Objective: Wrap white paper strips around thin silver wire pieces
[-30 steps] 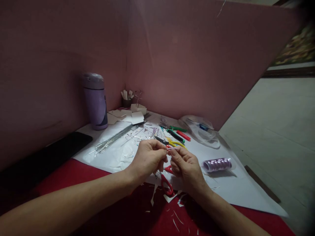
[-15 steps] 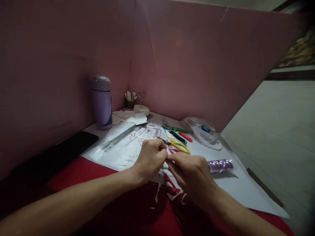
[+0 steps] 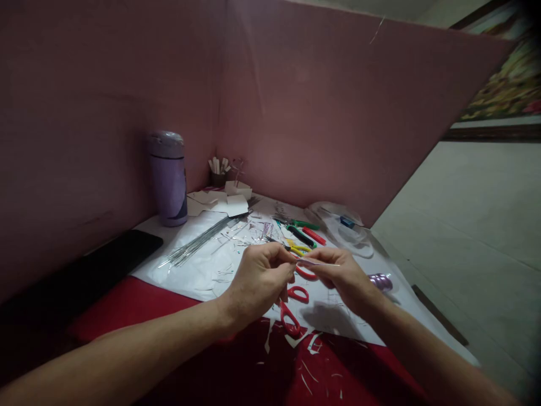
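So we've got a thin pale strip (image 3: 319, 263) up in the air between our two hands, above the white sheet (image 3: 403, 285) covering the counter. The long axis is the bit worth looking at: it lies pretty much crosswise, left to right, with the right end dipping a touch. Our left hand (image 3: 256, 282) has its thumb and index finger pinched together at the strip's left end, and most of the visible length sticks out to the right from there. Our right hand (image 3: 349, 276) is pinching it too, fingers bent over just beside the left fingertips, and the loose-looking right end lies across those fingers. Neither hand is really nearer, tbh, since both are on it. We can't tell how much is tucked inside the left grip.

Around that, the red scissor handles (image 3: 289, 320) are below our hands, the yellow-handled tool (image 3: 301, 249) is just past them, and the purple spool (image 3: 381, 282) peeks out by our right wrist.
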`<act>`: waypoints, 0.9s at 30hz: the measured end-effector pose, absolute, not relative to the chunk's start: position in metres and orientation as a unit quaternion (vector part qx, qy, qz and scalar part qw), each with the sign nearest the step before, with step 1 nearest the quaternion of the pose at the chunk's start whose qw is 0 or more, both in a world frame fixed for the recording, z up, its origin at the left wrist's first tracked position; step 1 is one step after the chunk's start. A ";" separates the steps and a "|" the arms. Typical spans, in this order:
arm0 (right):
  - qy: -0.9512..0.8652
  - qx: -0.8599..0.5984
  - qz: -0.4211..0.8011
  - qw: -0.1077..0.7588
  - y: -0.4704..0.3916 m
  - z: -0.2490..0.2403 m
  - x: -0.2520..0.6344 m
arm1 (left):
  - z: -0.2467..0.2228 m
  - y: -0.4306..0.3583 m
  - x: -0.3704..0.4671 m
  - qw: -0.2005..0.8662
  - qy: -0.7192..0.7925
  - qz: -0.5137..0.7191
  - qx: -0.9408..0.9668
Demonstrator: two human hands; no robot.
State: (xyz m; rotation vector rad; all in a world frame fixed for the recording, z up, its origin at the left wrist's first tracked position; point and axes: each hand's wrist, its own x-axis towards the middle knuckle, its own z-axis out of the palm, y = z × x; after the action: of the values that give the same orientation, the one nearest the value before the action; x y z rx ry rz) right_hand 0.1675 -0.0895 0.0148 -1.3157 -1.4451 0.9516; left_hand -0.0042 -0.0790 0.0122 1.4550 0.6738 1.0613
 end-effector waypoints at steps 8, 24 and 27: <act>-0.745 -0.500 0.135 0.420 -0.145 0.005 0.133 | 0.006 -0.071 -0.008 0.469 0.338 0.453 0.679; -0.687 -0.547 0.263 0.399 -0.132 -0.004 0.152 | 0.006 -0.071 -0.008 0.555 0.311 0.415 0.650; -0.787 -0.492 0.112 0.354 -0.150 0.014 0.143 | 0.003 -0.070 -0.008 0.514 0.329 0.402 0.683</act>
State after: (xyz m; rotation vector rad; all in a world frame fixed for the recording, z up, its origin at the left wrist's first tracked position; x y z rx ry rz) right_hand 0.1428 -0.1496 0.0142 -1.2716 -2.0350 0.2891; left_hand -0.0075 -0.0697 0.0032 1.6421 0.7918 0.9654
